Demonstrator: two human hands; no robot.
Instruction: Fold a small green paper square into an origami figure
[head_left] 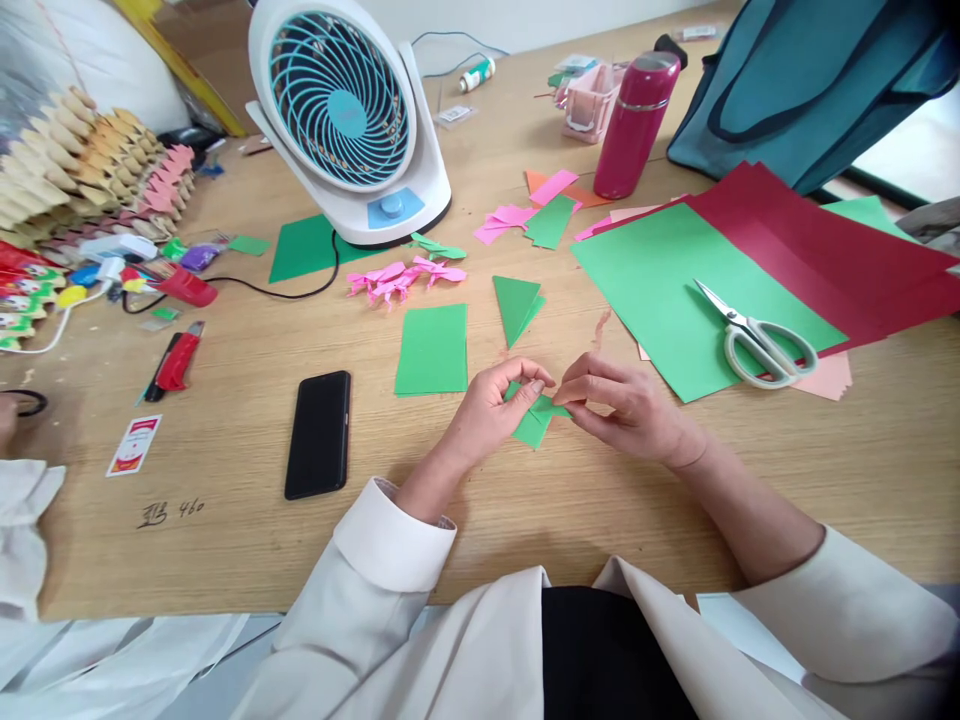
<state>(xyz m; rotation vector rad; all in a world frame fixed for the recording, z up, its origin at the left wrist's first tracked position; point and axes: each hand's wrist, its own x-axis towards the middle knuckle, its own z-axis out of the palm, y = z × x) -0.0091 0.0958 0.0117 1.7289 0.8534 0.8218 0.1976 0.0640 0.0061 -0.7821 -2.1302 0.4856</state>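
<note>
A small folded green paper (pixel 534 424) is between my hands, low over the table. My left hand (pixel 501 408) pinches its left side with thumb and fingers. At its right tip, my right hand (pixel 619 405) has fingers and thumb closed on the paper. Just behind my hands lies a folded green triangle (pixel 514 306). To the left of it is a stack of green rectangles (pixel 432 350). Pink folded paper pieces (pixel 401 280) lie farther back, beside small green ones (pixel 439 249).
Scissors (pixel 757 345) rest on large green and red sheets at right. A phone (pixel 318 435) lies at left, a fan (pixel 352 120) stands behind, a magenta bottle (pixel 634 125) stands back right. Another person's sleeve (pixel 22 530) shows at the left edge.
</note>
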